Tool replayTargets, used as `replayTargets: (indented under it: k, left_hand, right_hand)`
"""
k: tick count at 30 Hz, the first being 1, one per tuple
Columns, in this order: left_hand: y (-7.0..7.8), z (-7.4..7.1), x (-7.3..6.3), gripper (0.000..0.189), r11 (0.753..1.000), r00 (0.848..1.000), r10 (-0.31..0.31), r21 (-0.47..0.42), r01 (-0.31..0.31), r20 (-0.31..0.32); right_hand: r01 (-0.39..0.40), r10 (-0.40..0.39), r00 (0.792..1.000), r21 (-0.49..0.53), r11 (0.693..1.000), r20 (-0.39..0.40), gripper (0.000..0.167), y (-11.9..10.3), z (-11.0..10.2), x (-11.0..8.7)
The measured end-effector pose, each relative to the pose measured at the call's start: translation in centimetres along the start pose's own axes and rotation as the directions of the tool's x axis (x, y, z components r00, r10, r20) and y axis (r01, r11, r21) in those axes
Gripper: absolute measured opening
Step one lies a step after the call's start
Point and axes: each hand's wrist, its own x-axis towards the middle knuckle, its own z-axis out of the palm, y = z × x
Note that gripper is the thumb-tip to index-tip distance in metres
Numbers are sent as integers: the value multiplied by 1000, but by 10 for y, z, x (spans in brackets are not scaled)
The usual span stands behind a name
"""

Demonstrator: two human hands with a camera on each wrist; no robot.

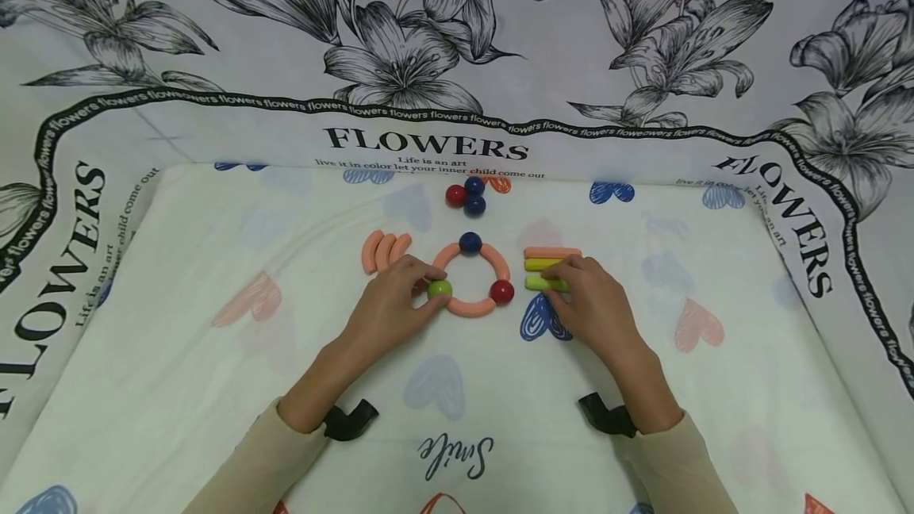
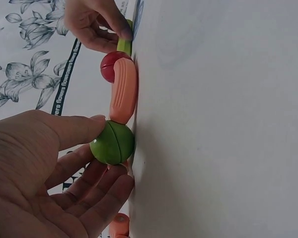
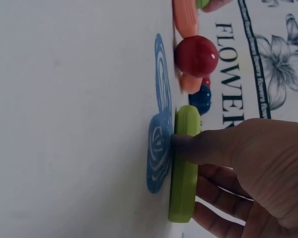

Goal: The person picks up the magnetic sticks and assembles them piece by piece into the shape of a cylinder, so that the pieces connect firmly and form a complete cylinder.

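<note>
Three curved orange rods [image 1: 471, 308] and three balls form a ring on the cloth, with a blue ball [image 1: 470, 243] at its far side and a red ball [image 1: 503, 292] at its right. My left hand [image 1: 393, 304] pinches the green ball [image 2: 112, 143] at the ring's left between thumb and fingers. To the right of the ring, my right hand [image 1: 598, 309] grips a straight light-green rod [image 3: 184, 183] that lies on the cloth, thumb on its near side. A yellow rod [image 1: 539, 265] and a straight orange rod [image 1: 552, 252] lie just beyond it, partly behind the fingers.
Three loose curved orange rods [image 1: 371, 251] lie left of the ring, by my left hand. Beyond the ring sit a loose red ball [image 1: 455, 196] and two blue balls [image 1: 474, 206] in a cluster. The white cloth [image 1: 286, 387] has printed hearts, flowers and lettering.
</note>
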Motion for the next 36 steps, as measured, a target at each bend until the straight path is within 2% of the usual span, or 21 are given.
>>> replayTargets:
  k: [4,7,10,13,16,19,26,31,36]
  left_hand:
    - [2,1,0,31,1000,1000,-1,3,1,2]
    - [2,1,0,30,1000,1000,5,0,-5,8]
    - [3,1,1,30,1000,1000,11,-2,-11,16]
    - [3,1,1,30,1000,1000,15,3,-16,14]
    - [2,1,0,29,1000,1000,23,15,-23,3]
    - [1,1,0,29,999,999,38,17,-38,-5]
    - [-1,0,0,29,999,999,49,16,-49,1]
    - [-3,-1,1,30,999,999,43,5,-43,5]
    - [-4,-1,1,31,999,999,44,-4,-44,10]
  right_hand:
    - [-6,7,1000,-10,1000,21,30,-2,-3,-2]
    - [-5,5,1000,4,1000,2,34,-4,-4,-2]
    - [23,-19,999,74,997,-49,38,-7,-5,-2]
    - [97,-77,991,185,978,-113,39,-11,-5,-1]
    - [180,-136,976,277,944,-170,37,-18,-5,1]
    - [227,-161,966,362,904,-202,35,-28,-5,4]
    - [224,-149,973,561,797,-177,34,-54,-4,13]
    - [224,-155,974,639,736,-163,33,-72,-4,20]
    - [257,-207,965,709,657,-158,30,-88,1,24]
